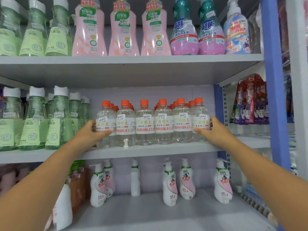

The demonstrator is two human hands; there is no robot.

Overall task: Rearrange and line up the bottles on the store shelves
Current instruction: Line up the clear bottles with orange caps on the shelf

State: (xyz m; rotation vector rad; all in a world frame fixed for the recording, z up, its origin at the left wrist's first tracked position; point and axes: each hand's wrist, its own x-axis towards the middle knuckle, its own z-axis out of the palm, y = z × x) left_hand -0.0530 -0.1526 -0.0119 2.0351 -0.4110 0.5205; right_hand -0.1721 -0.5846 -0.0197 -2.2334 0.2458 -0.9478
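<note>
Hands bracket a front row of six orange-capped clear bottles [154, 124] on the middle shelf [150, 151], left hand [93, 132] and right hand [212, 130] each gripping an end bottle; squeezing inward evenly should keep labels flush.

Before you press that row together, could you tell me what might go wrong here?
The left hand and right hand hold only the end bottles of the orange-capped row; squeezing inward could buckle the middle ones forward off the shelf edge. A small white piece lying at the front could also get knocked off.
</note>
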